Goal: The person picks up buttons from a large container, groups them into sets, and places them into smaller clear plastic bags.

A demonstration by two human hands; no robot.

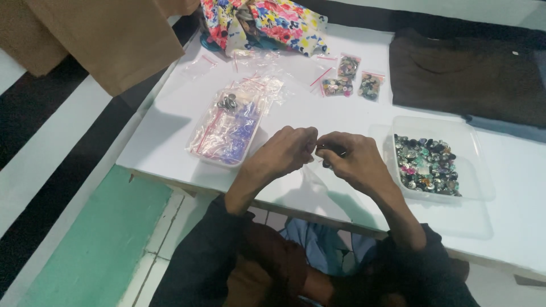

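Basically:
Left hand [287, 149]: grip pinched on clear bag [310, 170].
Right hand [354, 159]: grip clamped on small dark button [330, 150].
Button: between both grips, above desk [341, 113].
Handling: likely light, hard, slippery; pinch by rim.

The light is soft, cool and rather dim, falling from above and slightly ahead. The white tabletop [352, 113] is the brightest surface, without harsh glare. Faint shadows lie under both hands toward the near edge, and beside the clear tray [478, 187] at the right edge. The picture is mildly soft and grainy; the dark clothing at the bottom loses detail.
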